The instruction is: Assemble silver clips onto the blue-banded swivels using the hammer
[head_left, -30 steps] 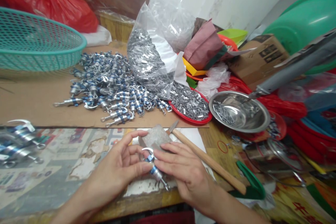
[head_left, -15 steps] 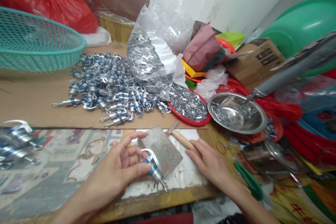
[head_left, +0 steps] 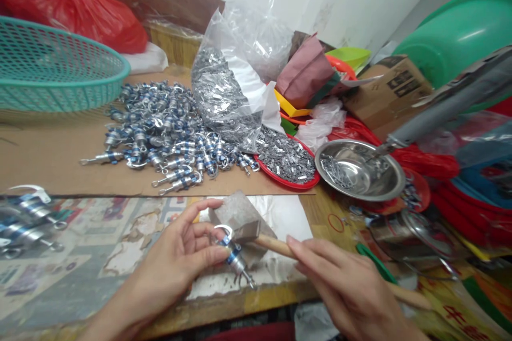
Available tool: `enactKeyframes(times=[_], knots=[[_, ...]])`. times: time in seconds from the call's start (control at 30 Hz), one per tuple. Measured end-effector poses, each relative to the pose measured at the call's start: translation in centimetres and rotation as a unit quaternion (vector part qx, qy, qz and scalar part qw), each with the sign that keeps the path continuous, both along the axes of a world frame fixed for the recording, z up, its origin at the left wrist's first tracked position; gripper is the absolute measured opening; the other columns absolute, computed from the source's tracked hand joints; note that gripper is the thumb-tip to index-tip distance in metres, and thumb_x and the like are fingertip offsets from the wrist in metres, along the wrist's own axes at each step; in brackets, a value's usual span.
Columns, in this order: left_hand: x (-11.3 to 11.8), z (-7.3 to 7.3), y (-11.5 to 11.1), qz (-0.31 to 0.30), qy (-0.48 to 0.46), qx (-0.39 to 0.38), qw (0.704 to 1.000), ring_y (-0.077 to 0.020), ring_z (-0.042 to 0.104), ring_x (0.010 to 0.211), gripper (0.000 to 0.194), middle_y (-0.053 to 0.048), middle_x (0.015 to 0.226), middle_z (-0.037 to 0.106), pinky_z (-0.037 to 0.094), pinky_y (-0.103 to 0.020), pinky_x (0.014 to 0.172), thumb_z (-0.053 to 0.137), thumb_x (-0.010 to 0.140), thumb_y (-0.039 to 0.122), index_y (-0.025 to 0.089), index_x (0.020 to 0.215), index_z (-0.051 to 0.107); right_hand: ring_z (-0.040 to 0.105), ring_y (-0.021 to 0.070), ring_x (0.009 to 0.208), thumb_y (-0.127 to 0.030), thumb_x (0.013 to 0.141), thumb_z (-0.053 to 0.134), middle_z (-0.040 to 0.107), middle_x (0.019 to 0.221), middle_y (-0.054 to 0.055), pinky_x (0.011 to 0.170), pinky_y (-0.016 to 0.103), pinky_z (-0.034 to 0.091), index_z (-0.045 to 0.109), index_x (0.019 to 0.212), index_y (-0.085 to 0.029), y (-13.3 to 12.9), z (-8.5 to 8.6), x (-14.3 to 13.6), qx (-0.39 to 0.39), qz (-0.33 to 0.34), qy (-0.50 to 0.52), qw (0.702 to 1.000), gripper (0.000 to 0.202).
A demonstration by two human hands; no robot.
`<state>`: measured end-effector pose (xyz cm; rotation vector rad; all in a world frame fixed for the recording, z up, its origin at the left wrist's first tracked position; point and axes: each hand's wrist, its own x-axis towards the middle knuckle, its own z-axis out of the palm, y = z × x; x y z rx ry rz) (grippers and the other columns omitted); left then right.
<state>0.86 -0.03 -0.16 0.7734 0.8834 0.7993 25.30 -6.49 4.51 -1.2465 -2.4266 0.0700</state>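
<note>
Pinched a blue-banded metal fitting (head_left: pixel 237 262) at the lower centre of the frame in the left hand (head_left: pixel 186 256), with the thumb drawn in against curled fingers. Held it at the near side of a flat steel block (head_left: pixel 240 205) on the worktop (head_left: pixel 280 294). Had the right hand (head_left: pixel 348 277) closed around the wooden handle of a hammer (head_left: pixel 276 245), towards the lower right. Had the hammer's head just right of the fitting and over the block, far nearer the left hand than the right. Sloped the handle from lower right up towards the centre, flatter than the fitting's steep long axis. Could not tell contact from a slight gap beneath the head. Left a pile of similar fittings (head_left: pixel 160 128) at upper left of centre.
</note>
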Motion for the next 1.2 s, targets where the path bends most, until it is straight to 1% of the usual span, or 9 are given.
enactKeyframes(times=[0.1, 0.2, 0.33, 0.4, 0.5, 0.63, 0.83, 1.03, 1.2], knots=[[0.0, -0.1, 0.0, -0.001, -0.002, 0.003, 1.000, -0.0141, 0.064, 0.069, 0.068, 0.004, 0.075, 0.067, 0.051, -0.028, 0.068, 0.075, 0.067, 0.016, 0.026, 0.123, 0.038, 0.066, 0.0155, 0.086, -0.002, 0.085, 0.046, 0.068, 0.100, 0.007, 0.070, 0.022, 0.052, 0.048, 0.131, -0.021, 0.1, -0.6, -0.1, 0.017, -0.007, 0.028, 0.999, 0.050], [0.0, -0.1, 0.2, -0.005, 0.008, 0.012, 1.000, -0.0146, 0.064, 0.070, 0.062, 0.005, 0.074, 0.067, 0.051, -0.029, 0.067, 0.076, 0.066, 0.017, 0.026, 0.118, 0.045, 0.066, 0.0146, 0.081, -0.009, 0.087, 0.047, 0.068, 0.095, 0.006, 0.068, 0.022, 0.052, 0.053, 0.127, -0.021, 1.2, -1.4, -0.2, -0.038, -0.022, 0.068, 0.997, 0.042], [-0.1, 0.2, 0.3, -0.036, 0.101, 0.075, 0.991, -0.0166, 0.066, 0.071, 0.014, 0.001, 0.071, 0.070, 0.050, -0.028, 0.070, 0.073, 0.067, 0.023, 0.020, 0.079, 0.066, 0.065, 0.0191, 0.091, -0.024, 0.087, 0.054, 0.068, 0.106, 0.009, 0.074, 0.028, 0.053, 0.060, 0.120, -0.018, 4.7, -3.5, 0.4, -0.096, -0.134, 0.146, 0.975, 0.034], [-0.2, 0.3, 0.4, -0.041, 0.156, 0.132, 0.978, -0.0176, 0.066, 0.070, 0.003, 0.000, 0.071, 0.072, 0.050, -0.029, 0.072, 0.070, 0.070, 0.024, 0.021, 0.069, 0.069, 0.067, 0.0196, 0.084, -0.027, 0.085, 0.057, 0.071, 0.100, 0.007, 0.071, 0.029, 0.054, 0.066, 0.112, -0.020, 6.6, -4.5, 0.8, -0.126, -0.148, 0.133, 0.972, 0.030], [-0.3, 0.2, 0.4, -0.020, 0.230, 0.243, 0.942, -0.0206, 0.064, 0.080, 0.005, -0.001, 0.079, 0.070, 0.047, -0.032, 0.077, 0.068, 0.071, 0.024, 0.025, 0.069, 0.072, 0.065, 0.0180, 0.072, -0.029, 0.085, 0.056, 0.072, 0.080, 0.004, 0.067, 0.028, 0.051, 0.074, 0.092, -0.023, 9.3, -5.1, 1.3, -0.123, -0.149, 0.110, 0.975, 0.020], [-0.2, 0.2, 0.3, 0.015, 0.294, 0.335, 0.895, -0.0227, 0.060, 0.089, 0.007, -0.002, 0.087, 0.061, 0.042, -0.034, 0.082, 0.068, 0.071, 0.026, 0.026, 0.066, 0.072, 0.062, 0.0229, 0.087, -0.025, 0.087, 0.052, 0.068, 0.090, 0.011, 0.081, 0.036, 0.046, 0.072, 0.095, -0.016, 13.3, -4.8, 1.6, -0.060, -0.227, 0.103, 0.967, 0.024], [0.0, 0.7, -0.1, -0.014, 0.278, 0.341, 0.898, -0.0200, 0.063, 0.073, 0.008, -0.001, 0.072, 0.068, 0.046, -0.029, 0.070, 0.067, 0.074, 0.023, 0.025, 0.068, 0.072, 0.061, 0.0188, 0.091, -0.026, 0.086, 0.059, 0.066, 0.096, 0.005, 0.086, 0.041, 0.047, 0.064, 0.097, -0.015, 17.4, -5.1, 1.8, -0.078, -0.238, 0.114, 0.961, 0.016], [0.0, 0.6, -0.3, 0.026, 0.263, 0.321, 0.910, -0.0191, 0.066, 0.071, 0.006, 0.000, 0.072, 0.073, 0.048, -0.027, 0.067, 0.072, 0.070, 0.023, 0.026, 0.075, 0.075, 0.066, 0.0200, 0.089, -0.019, 0.085, 0.057, 0.071, 0.095, 0.010, 0.083, 0.037, 0.050, 0.072, 0.095, -0.014, 13.7, -3.5, 0.0, -0.080, -0.215, 0.241, 0.943, 0.019], [0.2, 0.7, -0.3, 0.066, 0.281, 0.297, 0.910, -0.0187, 0.066, 0.063, 0.022, 0.002, 0.065, 0.072, 0.050, -0.028, 0.066, 0.076, 0.064, 0.024, 0.028, 0.085, 0.077, 0.069, 0.0146, 0.071, -0.017, 0.075, 0.069, 0.074, 0.078, 0.003, 0.064, 0.025, 0.056, 0.076, 0.081, -0.020, 6.9, -2.2, -5.0, -0.170, -0.081, 0.366, 0.911, 0.009]])
